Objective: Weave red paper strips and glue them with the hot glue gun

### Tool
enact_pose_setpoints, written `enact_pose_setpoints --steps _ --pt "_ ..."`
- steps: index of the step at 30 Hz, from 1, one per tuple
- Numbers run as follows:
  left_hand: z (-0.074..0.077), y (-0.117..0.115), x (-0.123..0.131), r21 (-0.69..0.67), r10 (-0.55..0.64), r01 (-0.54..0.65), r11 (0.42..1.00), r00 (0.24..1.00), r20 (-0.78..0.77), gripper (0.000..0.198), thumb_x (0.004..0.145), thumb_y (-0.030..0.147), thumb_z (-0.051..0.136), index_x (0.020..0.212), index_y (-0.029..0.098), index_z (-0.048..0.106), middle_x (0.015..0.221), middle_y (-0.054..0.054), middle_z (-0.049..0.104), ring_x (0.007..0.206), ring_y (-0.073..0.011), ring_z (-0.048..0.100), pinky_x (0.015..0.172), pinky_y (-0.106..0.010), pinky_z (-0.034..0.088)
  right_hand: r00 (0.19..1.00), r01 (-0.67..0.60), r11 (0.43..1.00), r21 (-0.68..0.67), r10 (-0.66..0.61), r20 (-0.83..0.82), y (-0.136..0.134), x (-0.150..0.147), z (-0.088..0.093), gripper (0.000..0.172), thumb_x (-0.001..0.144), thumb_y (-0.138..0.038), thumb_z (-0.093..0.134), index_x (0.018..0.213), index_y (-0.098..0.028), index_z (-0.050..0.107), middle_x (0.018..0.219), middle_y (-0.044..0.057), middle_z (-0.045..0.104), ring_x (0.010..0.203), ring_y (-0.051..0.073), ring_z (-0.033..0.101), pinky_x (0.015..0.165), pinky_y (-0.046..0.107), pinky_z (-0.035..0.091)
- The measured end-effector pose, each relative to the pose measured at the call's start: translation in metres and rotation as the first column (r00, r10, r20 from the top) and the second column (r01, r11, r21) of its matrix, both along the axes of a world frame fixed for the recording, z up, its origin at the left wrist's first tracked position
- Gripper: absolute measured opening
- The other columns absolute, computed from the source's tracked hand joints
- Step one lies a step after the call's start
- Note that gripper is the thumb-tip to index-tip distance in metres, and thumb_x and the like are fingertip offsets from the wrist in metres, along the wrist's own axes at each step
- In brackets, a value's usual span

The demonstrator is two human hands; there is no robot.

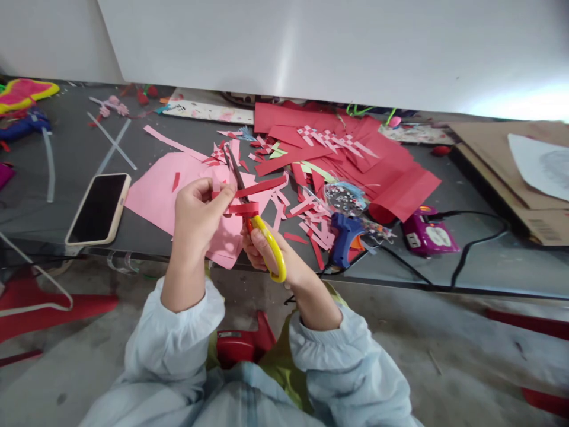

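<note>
My left hand [198, 216] pinches a red paper strip [249, 198] above the table's near edge, fingers closed on it. My right hand [262, 252] grips yellow-handled scissors [267, 243], whose dark blades point up and away across the strip. Beneath both hands lies a pink paper sheet [155, 190] on the dark table [489, 261].
A phone [98, 209] lies left of my hands. Red paper sheets [355, 154] and several cut strips cover the table's middle. A blue glue gun [344, 237], a purple device [427, 234] with black cables, and cardboard [502, 166] sit to the right. A red stool [242, 344] stands below.
</note>
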State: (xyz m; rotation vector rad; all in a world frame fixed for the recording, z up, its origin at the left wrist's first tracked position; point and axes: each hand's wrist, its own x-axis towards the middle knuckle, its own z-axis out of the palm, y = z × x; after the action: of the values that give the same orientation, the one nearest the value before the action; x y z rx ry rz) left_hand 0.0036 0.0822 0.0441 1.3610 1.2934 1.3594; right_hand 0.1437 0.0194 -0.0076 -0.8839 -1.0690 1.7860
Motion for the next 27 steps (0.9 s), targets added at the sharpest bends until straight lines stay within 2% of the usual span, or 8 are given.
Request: enact_pose_setpoints --steps 7,11,15,19,23,27 --pt "0.002 -0.001 -0.001 -0.01 -0.011 0.011 1.0 1.0 -0.01 0.024 0.069 0.024 0.068 0.052 0.017 0.051 0.048 0.007 0.043 0.047 -0.0046 0.04 0.043 -0.017 0.034 0.996 0.033 0.999 0.032 -0.035 0.084 -0.003 0.001 0.005 0.048 0.085 -0.067 0.056 0.081 -0.023 0.038 0.06 -0.01 0.038 0.04 0.003 0.036 0.037 0.019 0.026" --pt "-0.001 -0.001 -0.001 -0.015 -0.032 0.032 0.999 0.999 0.01 0.022 0.07 0.024 0.069 0.055 0.017 0.054 0.049 0.007 0.044 0.047 -0.005 0.042 0.045 -0.018 0.038 0.994 0.045 0.999 0.02 -0.047 0.103 -0.002 0.002 0.007 0.048 0.084 -0.068 0.056 0.081 -0.023 0.038 0.059 -0.01 0.039 0.037 0.003 0.036 0.034 0.018 0.025" --pt "-0.004 0.001 -0.002 -0.016 -0.023 0.024 1.0 0.999 0.037 0.025 0.07 0.025 0.072 0.055 0.017 0.053 0.049 0.006 0.046 0.047 -0.0047 0.042 0.043 -0.016 0.037 0.995 0.096 0.994 -0.053 -0.096 -0.002 0.003 0.005 0.002 0.05 0.079 -0.069 0.061 0.089 -0.023 0.042 0.057 -0.011 0.041 0.035 0.002 0.033 0.032 0.017 0.022" --pt "-0.004 0.001 -0.001 -0.02 -0.052 0.055 0.998 0.991 0.12 0.023 0.07 0.026 0.075 0.058 0.018 0.056 0.05 0.007 0.048 0.044 -0.0048 0.046 0.043 -0.016 0.043 0.976 0.158 0.985 -0.074 -0.167 -0.137 0.01 0.007 0.0 0.052 0.077 -0.071 0.061 0.095 -0.024 0.047 0.059 -0.01 0.047 0.034 0.001 0.028 0.031 0.016 0.019" --pt "0.0 0.0 0.0 -0.074 -0.042 0.057 0.996 0.982 0.182 0.025 0.068 0.032 0.08 0.064 0.017 0.061 0.052 0.007 0.051 0.038 -0.0047 0.048 0.036 -0.016 0.042 0.946 0.259 0.964 -0.062 -0.266 -0.187 0.014 0.01 0.006 0.05 0.073 -0.069 0.065 0.088 -0.024 0.049 0.068 -0.006 0.055 0.035 0.0 0.026 0.03 0.017 0.018" --pt "0.001 -0.001 -0.001 -0.088 -0.041 0.059 0.994 0.981 0.19 0.026 0.067 0.034 0.083 0.068 0.016 0.065 0.053 0.006 0.054 0.038 -0.0048 0.049 0.036 -0.016 0.042 0.898 0.394 0.917 -0.062 -0.398 -0.186 0.017 0.017 0.011 0.043 0.075 -0.062 0.067 0.084 -0.024 0.048 0.075 -0.004 0.061 0.036 0.0 0.027 0.029 0.017 0.02"
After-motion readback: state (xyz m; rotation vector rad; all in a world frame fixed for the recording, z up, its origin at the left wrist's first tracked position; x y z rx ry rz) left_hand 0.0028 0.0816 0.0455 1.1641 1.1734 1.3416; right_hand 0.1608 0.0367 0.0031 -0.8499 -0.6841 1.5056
